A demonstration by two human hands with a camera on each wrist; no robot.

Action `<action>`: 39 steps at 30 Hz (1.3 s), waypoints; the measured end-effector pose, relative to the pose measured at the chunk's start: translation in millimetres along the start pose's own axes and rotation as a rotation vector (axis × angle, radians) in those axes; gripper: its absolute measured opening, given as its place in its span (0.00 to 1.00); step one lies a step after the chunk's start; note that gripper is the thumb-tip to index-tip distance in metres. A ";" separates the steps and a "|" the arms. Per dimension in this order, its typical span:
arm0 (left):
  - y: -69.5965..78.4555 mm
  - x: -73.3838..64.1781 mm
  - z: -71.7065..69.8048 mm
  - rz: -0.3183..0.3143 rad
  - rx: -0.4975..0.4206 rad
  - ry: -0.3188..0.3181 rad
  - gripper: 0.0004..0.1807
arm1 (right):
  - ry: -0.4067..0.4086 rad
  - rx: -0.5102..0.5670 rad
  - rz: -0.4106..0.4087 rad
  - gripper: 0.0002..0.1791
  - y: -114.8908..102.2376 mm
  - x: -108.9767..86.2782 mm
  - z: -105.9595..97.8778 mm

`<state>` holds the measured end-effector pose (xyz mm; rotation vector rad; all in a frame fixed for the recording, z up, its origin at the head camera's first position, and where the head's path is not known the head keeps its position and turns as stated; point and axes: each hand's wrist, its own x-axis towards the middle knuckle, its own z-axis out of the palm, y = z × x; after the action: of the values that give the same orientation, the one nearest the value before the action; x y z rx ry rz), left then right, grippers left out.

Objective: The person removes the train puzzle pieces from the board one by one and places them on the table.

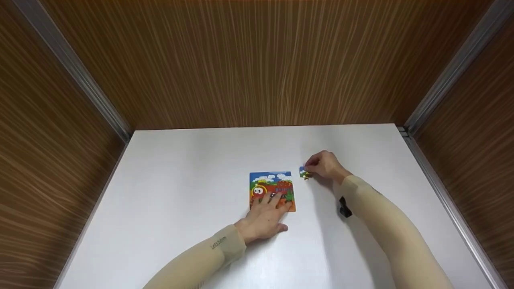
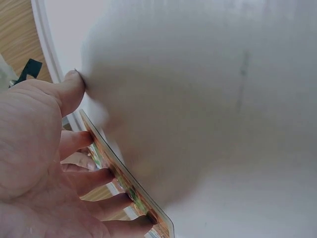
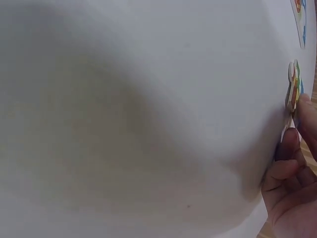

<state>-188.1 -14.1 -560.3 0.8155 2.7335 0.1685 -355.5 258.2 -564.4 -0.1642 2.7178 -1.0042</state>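
Observation:
A square picture puzzle [image 1: 284, 187] with a red cartoon train under a blue sky lies on the white table. My left hand [image 1: 264, 220] rests on its lower part, fingers spread and nearly straight, hiding some of the picture. In the left wrist view the fingertips press on the puzzle [image 2: 141, 202] while the thumb stays off its edge. To the right of the puzzle, my right hand [image 1: 326, 165] pinches a small puzzle piece [image 1: 302, 173] between thumb and curled fingers. Overlapping knobbed pieces [image 3: 292, 87] show at those fingertips in the right wrist view.
The white table [image 1: 172, 180] meets brown wood-grain panels [image 1: 261, 64] at the back and both sides, with grey metal strips [image 1: 76, 60] at the corners. A small black device [image 1: 344, 207] sits under the right wrist.

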 end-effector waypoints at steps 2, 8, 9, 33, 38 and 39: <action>-0.2 -0.3 -0.7 0.001 0.002 0.000 0.41 | 0.002 -0.017 -0.004 0.07 -1.3 0.3 0.0; -0.1 -1.5 -1.5 0.002 -0.029 -0.008 0.42 | 0.002 -0.027 -0.001 0.05 -3.2 -0.5 -0.5; 0.0 -1.6 -1.3 0.001 -0.031 -0.008 0.42 | 0.001 -0.027 0.000 0.05 -3.4 -0.8 -0.6; 0.7 0.2 3.9 -0.014 -0.018 0.005 0.41 | -0.050 0.007 -0.191 0.13 -47.5 -3.7 18.0; 0.5 -0.1 2.6 -0.016 -0.015 -0.002 0.41 | -0.097 -0.003 -0.198 0.16 -59.6 -3.9 27.7; 0.6 -0.2 2.4 -0.015 -0.015 -0.002 0.41 | -0.102 -0.005 -0.206 0.16 -61.9 -4.0 29.8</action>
<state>-187.0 -13.6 -562.5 0.7904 2.7325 0.1842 -342.5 193.4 -545.3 -0.4914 2.6513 -1.0124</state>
